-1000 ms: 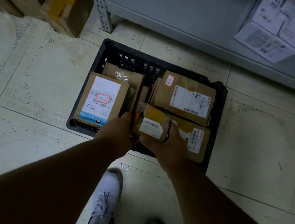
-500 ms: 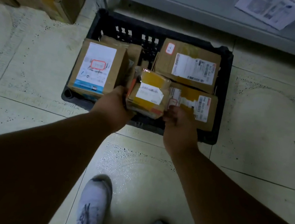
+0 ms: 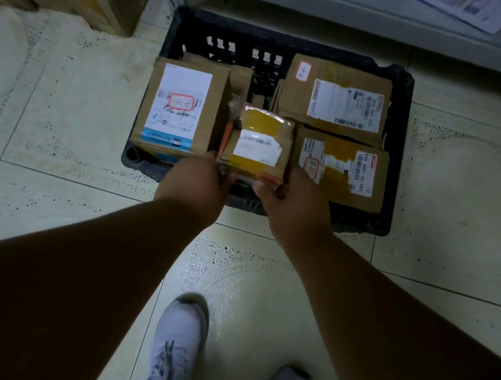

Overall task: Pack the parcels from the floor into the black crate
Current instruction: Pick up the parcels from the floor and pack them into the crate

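A small brown parcel (image 3: pixel 257 144), banded with glossy yellow tape and bearing a crumpled white barcode label, sits between both hands at the near middle of the black crate (image 3: pixel 395 139). The left hand (image 3: pixel 202 180) pinches its near left corner; the right hand (image 3: pixel 290 195) curls round its near right corner. Left of the grip stands a tall box with a white-and-blue label (image 3: pixel 180 109). Right of it lies a flat taped parcel (image 3: pixel 340 168), and beyond that a larger labelled carton (image 3: pixel 335 100). The crate rests on a pale tiled floor (image 3: pixel 57 137).

Both hands, left hand (image 3: pixel 199 179) and right hand (image 3: pixel 289 200), grip a yellow-taped parcel (image 3: pixel 257 145), apparently resting among boxes in the black crate (image 3: pixel 393 145).
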Tool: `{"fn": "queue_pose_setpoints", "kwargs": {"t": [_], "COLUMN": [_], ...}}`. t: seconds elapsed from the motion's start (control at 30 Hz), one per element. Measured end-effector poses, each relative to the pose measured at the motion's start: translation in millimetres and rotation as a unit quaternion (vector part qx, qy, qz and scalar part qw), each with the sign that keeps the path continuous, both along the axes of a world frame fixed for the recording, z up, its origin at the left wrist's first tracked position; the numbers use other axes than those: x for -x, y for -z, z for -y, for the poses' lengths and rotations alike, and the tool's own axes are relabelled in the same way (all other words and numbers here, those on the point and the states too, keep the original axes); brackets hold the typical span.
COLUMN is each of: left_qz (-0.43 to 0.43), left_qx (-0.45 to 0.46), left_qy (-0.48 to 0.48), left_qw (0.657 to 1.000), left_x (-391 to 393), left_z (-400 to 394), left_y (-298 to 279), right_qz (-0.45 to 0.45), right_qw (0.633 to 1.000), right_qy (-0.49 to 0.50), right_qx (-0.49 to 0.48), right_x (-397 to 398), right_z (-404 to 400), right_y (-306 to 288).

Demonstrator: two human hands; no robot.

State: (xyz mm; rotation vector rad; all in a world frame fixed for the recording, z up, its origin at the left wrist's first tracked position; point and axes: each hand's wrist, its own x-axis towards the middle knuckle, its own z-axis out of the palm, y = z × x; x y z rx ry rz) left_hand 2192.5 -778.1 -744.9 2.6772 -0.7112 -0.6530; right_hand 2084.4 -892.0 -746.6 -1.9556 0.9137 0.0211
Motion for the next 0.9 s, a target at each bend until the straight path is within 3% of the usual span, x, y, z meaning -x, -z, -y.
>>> {"fn": "queue_pose_setpoints", "kwargs": {"t": [0.33,0.47,0.7,0.9], "left_qz": [-0.01,-0.024,-0.038,-0.033], "left_qx": [0.018,0.11,0.142,0.162], "left_qy": [0.008,-0.032,-0.012,-0.076], "left_qw": [1.0,0.993,0.989,0.983], "left_x": [-2.1,4.8,15.4,0.9], "left_z": [-4.2,-10.5,-0.3,18.2], "left_y": [-6.5,-15.3,-18.3,-29.3], "right_qz": [-0.032,0.001,0.047,0.017], "right_qw": [0.997,0.998,0.995,0.996], "right_qy": [0.004,0.047,0.082,0.055], "right_qx": [0.066,0.042,-0.041,0.064], "right_x": [2.4,7.2,6.8,-14.6], "right_z": [2.2,-3.0,2.5,14.7], "right_y": [1.3,-2.5,-6.9,-22.8]}}
